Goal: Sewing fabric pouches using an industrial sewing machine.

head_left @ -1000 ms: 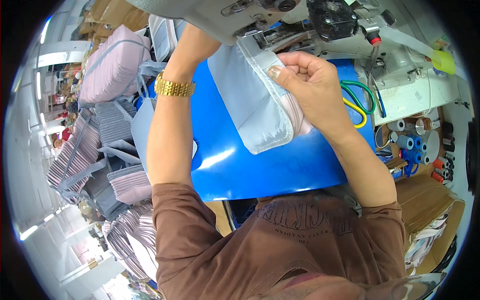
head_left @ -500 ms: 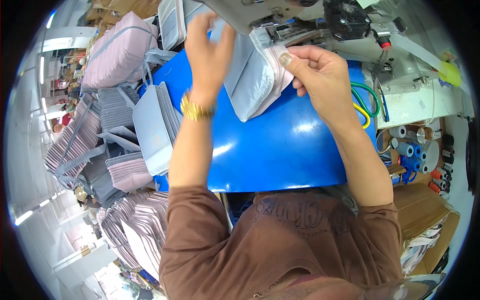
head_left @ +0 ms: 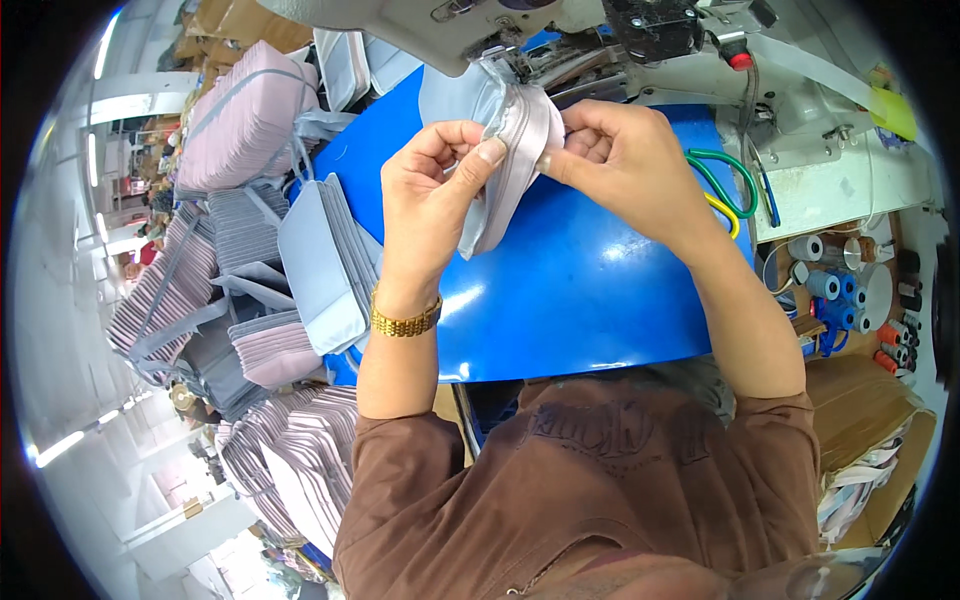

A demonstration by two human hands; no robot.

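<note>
In front of the sewing machine (head_left: 400,30), both hands hold a folded grey fabric piece (head_left: 485,225) with a pale pink band along its edge. My left hand (head_left: 435,190), a gold-coloured watch on its wrist, pinches the grey edge between thumb and fingers. On the other side, my right hand (head_left: 625,160) grips the pink band, its fingers curled behind. The far end of the piece reaches up to the machine's needle area; whether it is under the presser foot, I cannot tell. Below lies the shiny blue work surface (head_left: 580,310).
Left of the surface lean a stack of grey panels (head_left: 320,265) and tied pink bundles (head_left: 245,115). Green-and-yellow looped handles (head_left: 740,175) lie at its right edge. Thread spools (head_left: 825,285) stand on the right, above an open cardboard box (head_left: 860,405).
My left hand has come down from beside the machine and now grips the fabric edge. My right hand has shifted slightly left, and the piece is turned more edge-on.
</note>
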